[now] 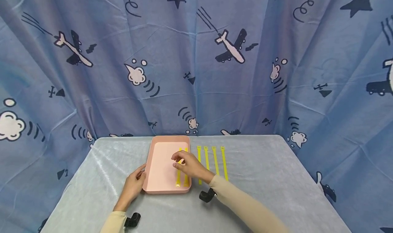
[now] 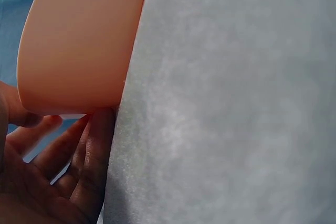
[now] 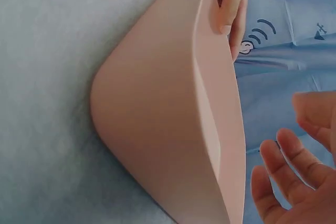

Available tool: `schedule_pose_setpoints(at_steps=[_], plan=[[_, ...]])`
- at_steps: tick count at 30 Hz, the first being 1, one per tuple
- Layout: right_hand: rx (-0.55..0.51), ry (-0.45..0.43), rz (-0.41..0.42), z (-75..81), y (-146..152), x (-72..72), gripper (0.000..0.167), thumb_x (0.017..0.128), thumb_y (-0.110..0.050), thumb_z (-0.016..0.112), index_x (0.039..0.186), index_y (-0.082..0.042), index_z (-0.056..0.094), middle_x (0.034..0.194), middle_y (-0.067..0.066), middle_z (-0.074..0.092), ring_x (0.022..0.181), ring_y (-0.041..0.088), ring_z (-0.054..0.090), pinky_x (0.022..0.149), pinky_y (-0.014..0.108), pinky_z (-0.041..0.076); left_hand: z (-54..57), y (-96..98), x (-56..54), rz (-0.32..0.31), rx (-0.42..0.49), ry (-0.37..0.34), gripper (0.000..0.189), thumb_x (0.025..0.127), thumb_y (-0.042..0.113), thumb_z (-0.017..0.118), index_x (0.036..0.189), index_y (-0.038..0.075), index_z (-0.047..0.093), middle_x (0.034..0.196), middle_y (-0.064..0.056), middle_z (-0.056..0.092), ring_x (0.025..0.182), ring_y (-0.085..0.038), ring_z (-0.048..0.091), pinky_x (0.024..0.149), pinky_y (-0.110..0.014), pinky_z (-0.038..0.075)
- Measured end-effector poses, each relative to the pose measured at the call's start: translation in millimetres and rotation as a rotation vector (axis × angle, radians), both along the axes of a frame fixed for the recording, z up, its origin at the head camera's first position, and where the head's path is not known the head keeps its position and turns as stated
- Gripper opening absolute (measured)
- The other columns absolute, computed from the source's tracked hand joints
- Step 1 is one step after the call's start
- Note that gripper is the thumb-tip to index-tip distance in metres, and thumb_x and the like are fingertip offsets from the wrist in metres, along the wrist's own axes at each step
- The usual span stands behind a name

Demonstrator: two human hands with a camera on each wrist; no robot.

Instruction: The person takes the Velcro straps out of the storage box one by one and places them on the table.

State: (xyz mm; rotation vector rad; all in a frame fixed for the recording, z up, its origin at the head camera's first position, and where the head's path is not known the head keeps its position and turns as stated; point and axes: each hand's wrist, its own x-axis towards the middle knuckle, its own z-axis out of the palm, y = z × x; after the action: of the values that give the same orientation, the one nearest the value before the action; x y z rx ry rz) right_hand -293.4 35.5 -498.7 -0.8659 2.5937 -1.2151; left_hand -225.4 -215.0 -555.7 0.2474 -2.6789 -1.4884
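On the table [image 1: 261,168], just right of the pink tray [image 1: 161,158], four yellow strips [image 1: 216,160] point lengthwise away from the person, rightward of the nearer right hand [image 1: 190,163] (fingers half parted, holding nothing), while the left hand [image 1: 133,185] grips the tray.

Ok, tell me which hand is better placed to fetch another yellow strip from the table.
Right, most likely: the right hand hovers, apparently empty, over the side of the pink tray nearest the yellow strips outside it; the left hand holds the opposite edge.
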Motion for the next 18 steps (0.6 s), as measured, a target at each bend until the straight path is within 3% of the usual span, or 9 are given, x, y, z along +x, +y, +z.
schedule_pose_setpoints(at_steps=[3, 10, 18], plan=[[0.082, 0.04, 0.023, 1.1, 0, -1.2, 0.027, 0.094, -0.021, 0.067, 0.12, -0.012, 0.063, 0.118, 0.002, 0.064, 0.109, 0.018, 0.059, 0.096, 0.04, 0.051, 0.9, 0.5, -0.3, 0.004, 0.0, -0.002, 0.043, 0.102, 0.019, 0.049, 0.144, 0.011, 0.051, 0.126, -0.021, 0.066, 0.115, -0.03, 0.064, 0.089, -0.036, 0.052], [0.327, 0.217, 0.103, 1.4, 0, -6.1, 0.028, 0.094, -0.023, 0.068, 0.121, -0.019, 0.064, 0.124, -0.005, 0.061, 0.115, 0.014, 0.057, 0.104, 0.033, 0.047, 1.4, 1.2, 0.2, 0.009, 0.002, -0.009, 0.043, 0.102, 0.019, 0.05, 0.144, 0.012, 0.051, 0.127, -0.021, 0.065, 0.116, -0.03, 0.063, 0.092, -0.039, 0.052], [0.496, 0.357, 0.201, -0.9, 2, -11.5, 0.025, 0.094, -0.024, 0.068, 0.119, -0.024, 0.066, 0.121, -0.006, 0.061, 0.109, 0.013, 0.055, 0.101, 0.034, 0.045, 0.6, -0.3, 0.0, 0.008, -0.004, 0.005, 0.043, 0.102, 0.019, 0.049, 0.144, 0.012, 0.051, 0.127, -0.022, 0.065, 0.116, -0.032, 0.063, 0.093, -0.042, 0.052]])
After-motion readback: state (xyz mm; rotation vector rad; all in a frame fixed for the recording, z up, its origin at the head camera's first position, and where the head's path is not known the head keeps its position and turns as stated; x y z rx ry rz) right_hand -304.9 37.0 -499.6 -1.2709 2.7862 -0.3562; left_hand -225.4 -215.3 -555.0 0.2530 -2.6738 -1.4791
